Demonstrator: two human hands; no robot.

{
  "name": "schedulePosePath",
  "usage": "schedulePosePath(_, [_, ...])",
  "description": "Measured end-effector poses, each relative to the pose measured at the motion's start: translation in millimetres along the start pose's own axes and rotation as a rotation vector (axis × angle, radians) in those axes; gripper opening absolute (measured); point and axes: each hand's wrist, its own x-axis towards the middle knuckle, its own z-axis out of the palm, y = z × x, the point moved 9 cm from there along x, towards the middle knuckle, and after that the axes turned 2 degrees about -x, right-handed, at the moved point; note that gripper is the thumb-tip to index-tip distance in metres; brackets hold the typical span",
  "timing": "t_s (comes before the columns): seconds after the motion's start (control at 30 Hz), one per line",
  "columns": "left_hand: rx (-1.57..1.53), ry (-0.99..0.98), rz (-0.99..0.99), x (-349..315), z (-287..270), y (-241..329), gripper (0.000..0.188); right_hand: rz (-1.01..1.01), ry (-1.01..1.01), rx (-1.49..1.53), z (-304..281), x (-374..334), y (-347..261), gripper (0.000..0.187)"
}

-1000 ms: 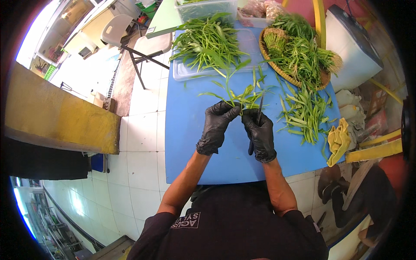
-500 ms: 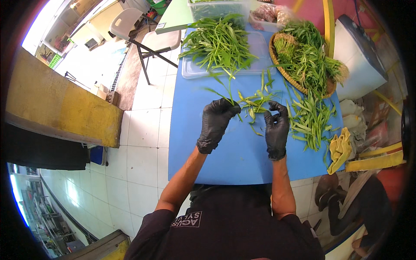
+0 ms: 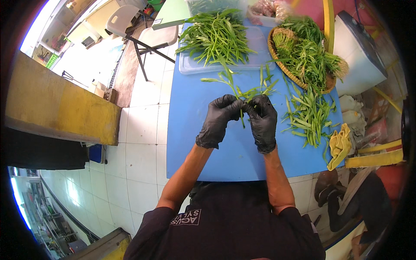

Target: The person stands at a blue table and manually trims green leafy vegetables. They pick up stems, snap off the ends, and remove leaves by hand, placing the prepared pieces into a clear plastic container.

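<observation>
A blue-topped desk (image 3: 203,160) fills the middle of the view. Near its far edge a clear plastic lid (image 3: 261,41) lies flat under a heap of long-stemmed leafy greens (image 3: 219,39), probably water spinach. To the right, a round woven basket (image 3: 281,66) carries tied bundles of greens (image 3: 305,54); nearer the body lie a spread of loose leaves (image 3: 310,115) and a crumpled yellow glove (image 3: 339,147).

The left hand (image 3: 219,119) and right hand (image 3: 263,121), both black-gloved, meet over the desk in front of the body. The left fingers are clamped on a green sprig (image 3: 234,89), whose leafy top points away toward the lid and whose cut-looking end pokes out below the fingertips. The right fingers curl in against the left fingertips; I cannot tell whether they pinch the sprig too.

To handle it well, I would grip the stem close to the working point, keep the left pinch steady and light, and let the right do the moving, so the tender stem does not crush.

The right knuckles partly cover a small leaf pile (image 3: 265,84), the contact between fingertips is hidden, and the right palm is out of sight, so anything tucked there cannot be made out.
</observation>
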Motion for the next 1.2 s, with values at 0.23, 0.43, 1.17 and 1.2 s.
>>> schedulePosePath(0.23, [-0.044, 0.228, 0.1, 11.6, -27.3, 15.5, 0.012, 0.001, -0.025, -0.562, -33.7, -9.2, 15.1, 0.03])
schedulePosePath(0.43, [-0.005, 0.244, 0.211, 7.9, -17.8, 20.4, 0.011, 0.151, 0.029, -0.122, -20.0, -13.8, -3.0, 0.032])
schedulePosePath(1.17, [-0.175, 0.214, 0.159, -5.7, 0.4, -6.6, 0.011, 0.347, -0.059, 0.308, 21.9, -31.5, 13.2, 0.027])
schedulePosePath(1.2, [-0.198, 0.201, 0.142, -5.8, 2.1, -12.6, 0.011, 0.362, -0.011, 0.319, 19.3, -31.6, 17.3, 0.024])
